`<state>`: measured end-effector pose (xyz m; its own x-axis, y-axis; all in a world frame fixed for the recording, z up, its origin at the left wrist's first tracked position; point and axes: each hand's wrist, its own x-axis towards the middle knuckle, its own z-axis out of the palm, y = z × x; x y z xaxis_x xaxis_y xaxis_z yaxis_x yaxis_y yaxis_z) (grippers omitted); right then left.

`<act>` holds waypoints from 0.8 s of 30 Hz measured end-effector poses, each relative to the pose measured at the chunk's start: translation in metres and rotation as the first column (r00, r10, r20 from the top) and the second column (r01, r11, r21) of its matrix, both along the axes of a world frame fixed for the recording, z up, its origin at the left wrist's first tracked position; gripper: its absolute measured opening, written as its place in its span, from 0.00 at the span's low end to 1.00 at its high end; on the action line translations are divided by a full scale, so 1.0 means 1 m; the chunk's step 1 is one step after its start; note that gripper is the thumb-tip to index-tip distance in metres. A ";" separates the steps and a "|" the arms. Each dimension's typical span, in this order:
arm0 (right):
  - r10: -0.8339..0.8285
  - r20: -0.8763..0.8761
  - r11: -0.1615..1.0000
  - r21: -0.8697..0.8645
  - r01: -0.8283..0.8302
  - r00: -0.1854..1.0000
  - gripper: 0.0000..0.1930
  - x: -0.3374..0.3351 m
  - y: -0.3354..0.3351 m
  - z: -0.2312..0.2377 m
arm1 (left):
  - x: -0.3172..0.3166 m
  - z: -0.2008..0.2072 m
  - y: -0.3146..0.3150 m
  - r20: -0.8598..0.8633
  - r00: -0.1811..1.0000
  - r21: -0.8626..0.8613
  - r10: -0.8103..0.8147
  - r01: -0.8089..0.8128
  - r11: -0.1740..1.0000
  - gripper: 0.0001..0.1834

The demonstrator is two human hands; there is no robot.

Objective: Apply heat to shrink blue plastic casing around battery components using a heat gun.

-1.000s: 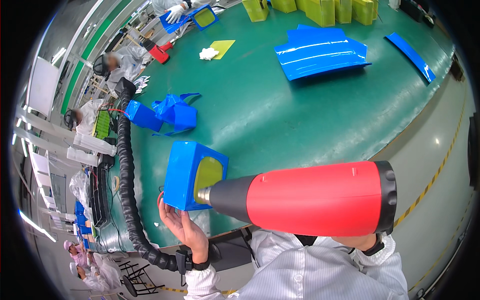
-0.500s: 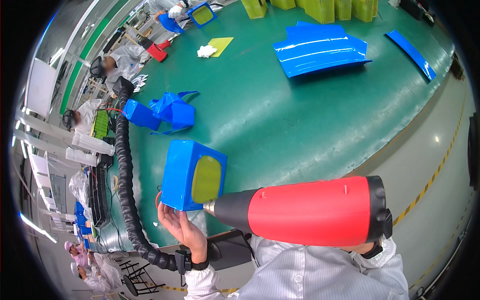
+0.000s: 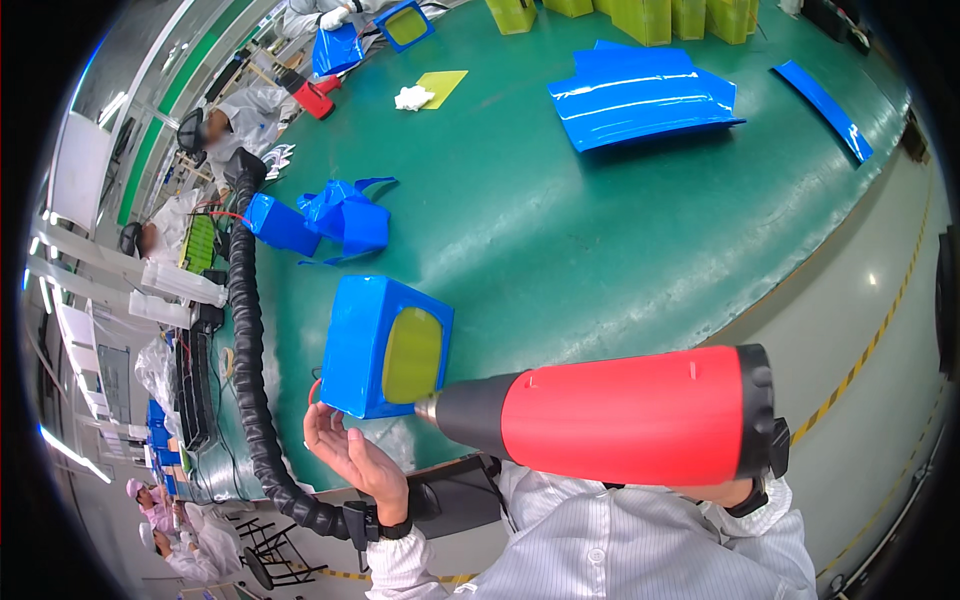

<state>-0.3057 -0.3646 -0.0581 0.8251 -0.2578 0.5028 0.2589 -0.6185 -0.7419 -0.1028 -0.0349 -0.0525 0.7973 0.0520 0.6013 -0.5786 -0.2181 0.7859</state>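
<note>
A block in glossy blue film (image 3: 352, 340), with an olive-yellow end face (image 3: 413, 355), sits on the green table in front of me. A red wire (image 3: 315, 391) comes out at its lower left corner. Beside that corner is my left hand (image 3: 358, 462), palm up, fingers loosely curled and apart, fingertips at or very near the wire. A red and black heat gun (image 3: 620, 415) points left, its metal nozzle close to the yellow face's lower edge. My right hand (image 3: 725, 492) is under the gun; its body hides the fingers, but they appear to hold it.
A black ribbed hose (image 3: 246, 370) runs along the left. Beyond the block lie blue-wrapped pieces (image 3: 345, 220), stacked blue sheets (image 3: 645, 100), a blue strip (image 3: 822, 110) and yellow-green blocks (image 3: 640, 22). Another person's gloved hand (image 3: 335, 17) works at the far left with blue film.
My left hand has dropped slightly down and left, off the block's lower edge. The heat gun has shifted slightly right and up. Far off, the other person's blue film has moved.
</note>
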 end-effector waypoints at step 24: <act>-0.108 -0.092 0.992 -0.068 0.102 0.990 0.15 0.011 0.013 0.012 | 0.002 0.001 0.000 -0.006 0.999 0.029 -0.031 0.031 0.999 0.32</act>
<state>-0.2950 -0.3518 -0.0461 0.8399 -0.3158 0.4413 0.1201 -0.6848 -0.7188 -0.1007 -0.0350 -0.0512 0.8015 0.0094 0.5980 -0.5812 -0.2231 0.7826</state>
